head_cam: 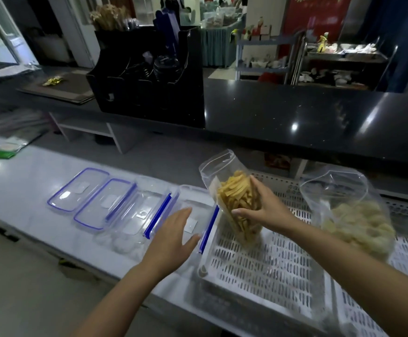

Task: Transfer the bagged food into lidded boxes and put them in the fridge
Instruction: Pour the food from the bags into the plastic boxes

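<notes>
Head view: right hand (262,210) fingers grip tilted bag of strips (237,205); left hand (176,235) flat, fingers straight.

Restaurant service counter (307,113): chopstick bundles (109,18), dish cart (343,59)

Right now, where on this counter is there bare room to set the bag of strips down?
Bare white counter lies left of the two lids, up to the green packet. The white slotted tray is bare in front of the right hand. The boxes beside the tray sit tightly packed.
</notes>
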